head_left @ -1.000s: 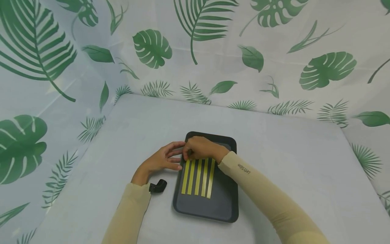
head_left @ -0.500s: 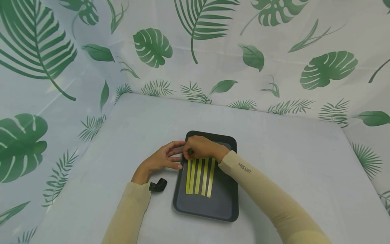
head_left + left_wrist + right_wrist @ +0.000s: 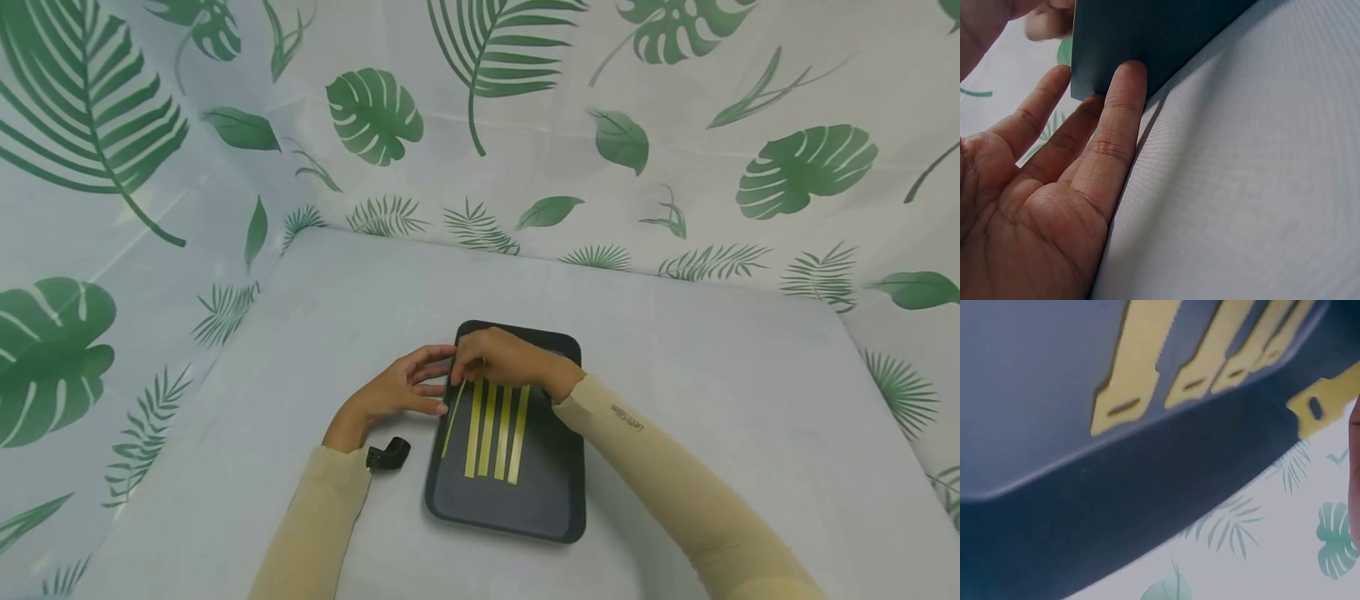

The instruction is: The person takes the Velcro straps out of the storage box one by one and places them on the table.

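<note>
A dark shallow tray (image 3: 543, 500) sits on the white table, with several yellow hook-and-loop cable ties (image 3: 486, 433) side by side in it. My right hand (image 3: 504, 357), over the tray's far left part, pinches another yellow cable tie (image 3: 454, 421), which is lifted and turned edge-on along the left rim. Its slotted head (image 3: 1313, 407) shows near a finger (image 3: 1355, 481) in the right wrist view. Spread and extended, my left hand (image 3: 392, 390) lies along the tray's left side. In the left wrist view a fingertip (image 3: 1129, 78) rests against the tray's outer wall (image 3: 1147, 34).
A small black elbow-shaped piece (image 3: 389, 455) lies at the left wrist, left of the tray. White cloth (image 3: 555, 100) printed with green leaves hangs behind and to the sides of the white tabletop (image 3: 712, 400).
The leftmost cable tie has been shifted right, then raised off the tray and swung back toward the left rim by my right hand. My left hand stays in place.
</note>
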A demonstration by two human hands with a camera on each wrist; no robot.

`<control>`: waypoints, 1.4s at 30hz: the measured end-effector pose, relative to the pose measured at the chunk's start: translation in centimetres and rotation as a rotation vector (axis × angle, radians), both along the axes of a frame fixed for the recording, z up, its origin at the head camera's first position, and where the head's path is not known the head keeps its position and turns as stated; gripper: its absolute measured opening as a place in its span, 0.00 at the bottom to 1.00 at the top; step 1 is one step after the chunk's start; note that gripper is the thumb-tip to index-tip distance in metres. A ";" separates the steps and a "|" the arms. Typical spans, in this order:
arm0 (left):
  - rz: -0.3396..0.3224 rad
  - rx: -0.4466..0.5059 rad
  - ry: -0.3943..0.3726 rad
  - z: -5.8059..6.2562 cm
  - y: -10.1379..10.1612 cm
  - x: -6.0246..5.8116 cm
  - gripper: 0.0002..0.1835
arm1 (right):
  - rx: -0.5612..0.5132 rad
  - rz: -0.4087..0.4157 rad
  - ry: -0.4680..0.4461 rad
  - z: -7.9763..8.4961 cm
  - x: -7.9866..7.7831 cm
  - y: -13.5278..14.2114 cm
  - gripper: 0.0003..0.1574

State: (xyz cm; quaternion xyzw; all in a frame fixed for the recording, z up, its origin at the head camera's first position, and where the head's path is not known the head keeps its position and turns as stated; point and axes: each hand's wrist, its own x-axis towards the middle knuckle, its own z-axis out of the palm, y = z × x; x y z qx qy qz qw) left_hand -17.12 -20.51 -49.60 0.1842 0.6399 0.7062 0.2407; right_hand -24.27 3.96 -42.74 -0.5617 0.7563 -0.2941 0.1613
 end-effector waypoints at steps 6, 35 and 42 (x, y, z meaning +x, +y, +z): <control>-0.012 -0.004 -0.014 0.0 0.6 -0.1 0.55 | -0.126 -0.056 0.066 1.1 1.0 1.9 0.10; 0.016 -0.013 -0.015 0.1 0.8 0.4 0.56 | -0.418 -0.541 -0.336 3.9 6.9 11.8 0.09; 0.015 -0.004 -0.015 -0.1 0.6 0.4 0.56 | -0.409 -0.694 -0.423 3.5 8.4 13.9 0.14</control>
